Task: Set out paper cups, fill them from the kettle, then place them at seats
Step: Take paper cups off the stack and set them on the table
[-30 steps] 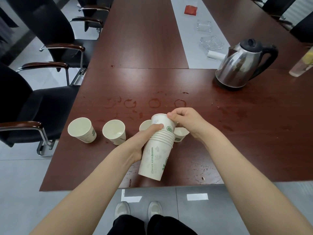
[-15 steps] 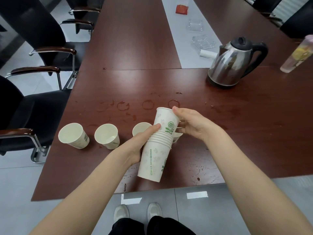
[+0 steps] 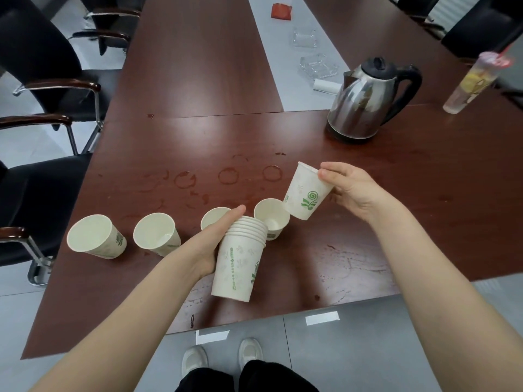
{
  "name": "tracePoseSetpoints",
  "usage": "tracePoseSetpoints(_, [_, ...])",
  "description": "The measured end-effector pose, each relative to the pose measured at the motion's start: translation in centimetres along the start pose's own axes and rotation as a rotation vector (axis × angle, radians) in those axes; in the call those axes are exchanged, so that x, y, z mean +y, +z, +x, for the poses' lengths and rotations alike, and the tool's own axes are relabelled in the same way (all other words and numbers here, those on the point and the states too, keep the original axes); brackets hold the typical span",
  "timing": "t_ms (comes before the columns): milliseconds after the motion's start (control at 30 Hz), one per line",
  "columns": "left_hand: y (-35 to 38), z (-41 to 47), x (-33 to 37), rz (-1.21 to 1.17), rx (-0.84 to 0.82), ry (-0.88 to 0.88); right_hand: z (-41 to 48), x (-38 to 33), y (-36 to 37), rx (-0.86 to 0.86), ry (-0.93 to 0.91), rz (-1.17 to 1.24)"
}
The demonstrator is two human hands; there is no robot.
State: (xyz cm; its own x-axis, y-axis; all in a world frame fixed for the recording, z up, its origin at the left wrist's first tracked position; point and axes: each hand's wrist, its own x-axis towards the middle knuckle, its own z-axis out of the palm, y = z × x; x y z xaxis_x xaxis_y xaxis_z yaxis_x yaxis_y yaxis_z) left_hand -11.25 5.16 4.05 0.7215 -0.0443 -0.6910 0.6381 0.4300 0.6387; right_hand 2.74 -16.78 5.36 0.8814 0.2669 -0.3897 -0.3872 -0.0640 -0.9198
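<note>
Seen from the head camera, the left hand (image 3: 208,246) curls its fingers round a tilted stack of paper cups (image 3: 240,267) over the near edge of the table (image 3: 198,80). The right hand (image 3: 355,190) pinches a single cup (image 3: 307,195) (tilted, clear of the stack) beside a row of four empty cups (image 3: 154,233). The kettle (image 3: 365,106) stands well beyond.

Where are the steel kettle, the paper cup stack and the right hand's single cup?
Stainless steel kettle with black handle (image 3: 359,108): head view, metal body.
Nested stack of white paper cups (image 3: 240,267): head view, outermost wall.
Single white paper cup with green print (image 3: 305,193): head view, side wall.
</note>
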Motion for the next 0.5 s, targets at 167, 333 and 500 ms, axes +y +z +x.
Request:
tracePoseSetpoints(167, [0.5, 0.0, 0.3, -0.005, -0.016, -0.018, 0.6, 1.6, -1.6, 0.071, -0.059, -0.203])
tracePoseSetpoints(333, [0.7, -0.2, 0.4, -0.001, -0.006, -0.029, 1.0, 4.5, -1.8, 0.108, -0.101, -0.373])
tracePoseSetpoints(500, [0.5, -0.3, 0.5, 0.012, 0.019, -0.025, 1.2, 6.1, -1.7, 0.109, -0.138, -0.439])
